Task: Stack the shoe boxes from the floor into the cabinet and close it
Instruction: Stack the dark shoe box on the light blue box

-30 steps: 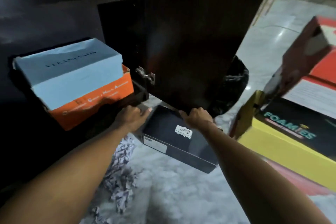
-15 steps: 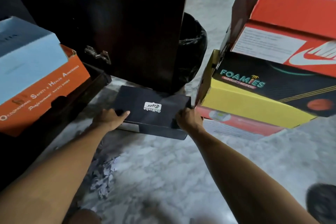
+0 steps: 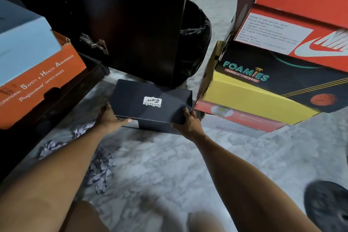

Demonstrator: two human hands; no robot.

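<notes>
Cabinet (image 3: 28,147) stands at your left, its dark door (image 3: 131,24) swung open over the marble floor (image 3: 169,165). Inside it sits an orange box (image 3: 43,79) printed "Safety & Health Awareness" and "Professional safety shoes", with a pale blue box (image 3: 22,41) on top. At your right rises a stack: a red Nike box (image 3: 301,15) with a white label of small print, under it a black-and-yellow box (image 3: 263,90) reading "FOAMIES SKECHERS", and under that a red-and-white box (image 3: 241,120) whose writing is too blurred to read. A black bag (image 3: 195,43) sits behind the door. The black box (image 3: 150,103), lid shut and marked "Onitsuka Tiger", lies on the floor below the door's edge. Your left hand (image 3: 109,118) grips its left end, thumb along the front; your right hand (image 3: 188,122) clasps its right front corner. Crumpled paper (image 3: 101,165) lies beside your left arm.
</notes>
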